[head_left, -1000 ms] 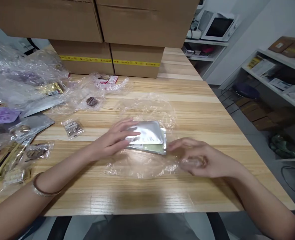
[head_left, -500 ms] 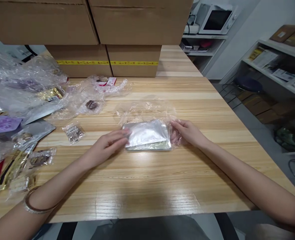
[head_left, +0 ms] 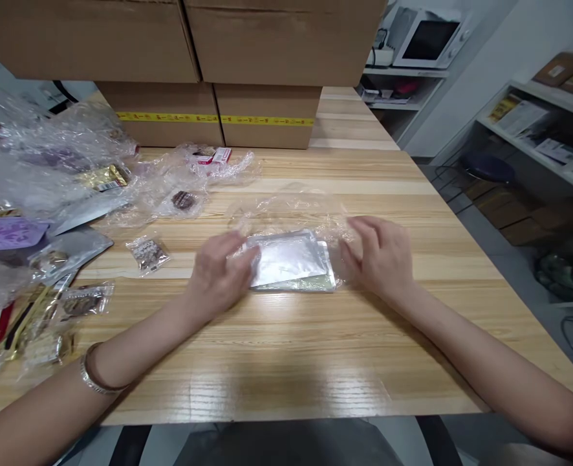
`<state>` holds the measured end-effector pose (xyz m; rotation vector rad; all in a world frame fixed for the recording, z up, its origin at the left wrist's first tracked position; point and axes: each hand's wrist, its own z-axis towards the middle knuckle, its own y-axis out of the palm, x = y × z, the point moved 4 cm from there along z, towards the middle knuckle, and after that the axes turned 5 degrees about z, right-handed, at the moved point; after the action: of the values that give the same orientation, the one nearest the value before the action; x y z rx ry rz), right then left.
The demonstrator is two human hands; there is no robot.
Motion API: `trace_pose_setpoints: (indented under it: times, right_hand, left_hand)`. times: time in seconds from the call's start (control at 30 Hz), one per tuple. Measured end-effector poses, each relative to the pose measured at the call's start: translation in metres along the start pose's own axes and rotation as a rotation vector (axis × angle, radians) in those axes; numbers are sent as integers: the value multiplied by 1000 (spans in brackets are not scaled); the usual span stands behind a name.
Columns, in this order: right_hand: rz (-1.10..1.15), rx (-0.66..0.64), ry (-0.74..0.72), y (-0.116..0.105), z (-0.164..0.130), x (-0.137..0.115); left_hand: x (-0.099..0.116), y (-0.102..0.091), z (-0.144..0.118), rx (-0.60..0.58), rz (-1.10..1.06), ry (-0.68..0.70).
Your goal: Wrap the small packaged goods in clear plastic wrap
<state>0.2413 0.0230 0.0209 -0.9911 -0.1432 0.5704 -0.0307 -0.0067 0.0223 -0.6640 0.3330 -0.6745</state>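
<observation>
A flat silver foil pouch (head_left: 291,257) lies on the table in front of me, overlapping a second pouch with a pale green face (head_left: 310,283). Clear plastic wrap (head_left: 291,204) spreads out crumpled behind and around them. At the pouches' left edge is my left hand (head_left: 222,270), its fingers curled and smeared by motion; whether it grips the wrap I cannot make out. My right hand (head_left: 382,260) is just right of the pouches, blurred too, with thumb and fingers apart beside the wrap.
Small clear-wrapped packets (head_left: 147,252), a gold packet (head_left: 103,177), a purple pouch (head_left: 8,234) and crumpled plastic (head_left: 34,175) crowd the table's left side. Stacked cardboard boxes (head_left: 267,133) stand at the back. Shelves with a microwave (head_left: 429,40) are beyond the table at right.
Both hands have lifted and curled more. The right hand has drawn off the pouches' right edge, moving outward. The pouches lie nearly as before; the view has shifted slightly.
</observation>
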Motion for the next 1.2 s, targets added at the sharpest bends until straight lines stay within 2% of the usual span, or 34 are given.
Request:
trace_pose_setpoints:
  times: [0.03, 0.07, 0.1, 0.13, 0.2, 0.27, 0.43, 0.57, 0.67, 0.77, 0.93, 1.0, 1.13, 1.2]
  right_hand:
    - [94, -66, -169, 2, -2, -10]
    - [197, -167, -308, 5, -4, -19]
    - [292, -279, -404, 10, -7, -25]
    - [368, -374, -450, 14, -10, -28]
    - [460, -483, -407, 23, -11, -23]
    - [522, -511, -328, 28, -9, -12]
    - [733, -544, -120, 25, 0, 11]
    - [880, -622, 67, 9, 4, 13]
    - [880, -689, 208, -3, 1, 13]
    - [824, -725, 322, -7, -4, 16]
    - [905, -749, 536, 5, -7, 19]
    - [884, -760, 607, 10, -6, 25]
    - [822, -830, 615, 15, -7, 48]
    - [695, -815, 613, 12, -8, 63]
  left_hand:
    - [8, 1, 1, -68, -83, 151]
    - [13, 4, 1, -192, -176, 249]
    - [16, 8, 1, -342, -249, 285]
    - [15, 13, 0, -489, -287, 263]
    - [7, 20, -1, -672, -301, 161]
    - [-5, 25, -3, -731, -321, 85]
    - [-30, 25, -2, -727, -536, -69]
    - [-37, 18, 1, -690, -739, -287]
    - [-37, 13, 0, -657, -769, -495]
    - [-34, 13, -1, -629, -739, -627]
    - [-30, 18, 1, -574, -669, -713]
    - [-28, 23, 2, -601, -677, -737]
    - [-27, 29, -2, -689, -556, -726]
    - [-30, 26, -3, -626, -379, -674]
